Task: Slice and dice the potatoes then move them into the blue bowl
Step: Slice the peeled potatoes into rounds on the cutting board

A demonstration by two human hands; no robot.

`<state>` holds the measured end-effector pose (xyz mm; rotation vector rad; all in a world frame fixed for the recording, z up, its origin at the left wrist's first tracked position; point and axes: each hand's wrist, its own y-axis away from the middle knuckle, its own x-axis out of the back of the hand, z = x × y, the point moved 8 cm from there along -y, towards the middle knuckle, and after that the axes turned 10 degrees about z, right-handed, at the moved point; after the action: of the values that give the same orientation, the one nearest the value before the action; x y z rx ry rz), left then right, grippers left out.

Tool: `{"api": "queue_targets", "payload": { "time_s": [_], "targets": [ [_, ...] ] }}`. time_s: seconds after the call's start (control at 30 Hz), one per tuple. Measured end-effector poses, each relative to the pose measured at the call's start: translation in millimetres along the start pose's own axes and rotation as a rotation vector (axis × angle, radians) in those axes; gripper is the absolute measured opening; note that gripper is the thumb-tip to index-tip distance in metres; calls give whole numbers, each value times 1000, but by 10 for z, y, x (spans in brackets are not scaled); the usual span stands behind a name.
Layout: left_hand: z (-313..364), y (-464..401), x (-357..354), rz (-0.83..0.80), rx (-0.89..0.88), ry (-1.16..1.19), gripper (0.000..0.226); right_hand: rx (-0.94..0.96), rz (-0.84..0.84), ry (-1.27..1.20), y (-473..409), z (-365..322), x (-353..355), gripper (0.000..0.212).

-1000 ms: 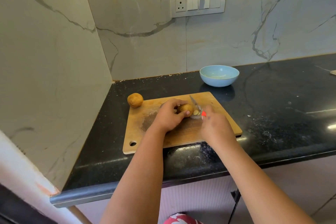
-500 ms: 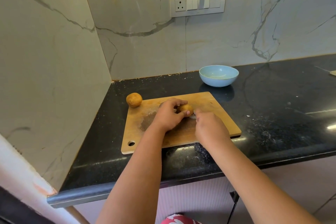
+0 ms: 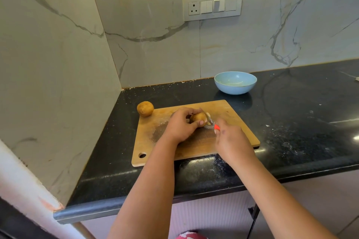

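Note:
On the wooden cutting board [image 3: 229, 111] my left hand [image 3: 180, 124] grips a brown potato [image 3: 197, 117], thumb and fingers curled round it. My right hand [image 3: 231, 141] holds a knife with a red handle [image 3: 216, 127]; its blade [image 3: 210, 121] lies against the potato's right end, where pale cut slices [image 3: 207, 116] show. A second, whole potato [image 3: 145, 108] sits at the board's far left corner. The blue bowl [image 3: 235, 82] stands on the counter behind the board, to the right.
The black stone counter [image 3: 301, 122] runs to the right and ends at a front edge near me. Marble walls close the left side and back. A socket and switch plate [image 3: 212, 5] is on the back wall.
The knife was raised a second ago, then went down through the potato's right end. Now my right hand has drawn back slightly and the red handle shows again.

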<state>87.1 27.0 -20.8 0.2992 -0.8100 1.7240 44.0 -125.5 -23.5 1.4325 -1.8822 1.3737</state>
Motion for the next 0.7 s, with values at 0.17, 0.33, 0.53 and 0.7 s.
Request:
{"api": "queue_targets", "payload": {
  "time_s": [0.17, 0.33, 0.53, 0.7],
  "targets": [
    [-6, -6, 1, 17, 0, 21, 43, -43, -70, 76, -75, -22, -37, 20],
    [-16, -28, -14, 22, 4, 1, 43, -39, 87, 8, 20, 30, 41, 23],
    [1, -16, 16, 31, -4, -16, 41, 24, 169, -180, 42, 21, 155, 21],
    [-3, -33, 26, 57, 10, 1, 40, 103, 144, -38, 79, -30, 83, 18]
  ]
}}
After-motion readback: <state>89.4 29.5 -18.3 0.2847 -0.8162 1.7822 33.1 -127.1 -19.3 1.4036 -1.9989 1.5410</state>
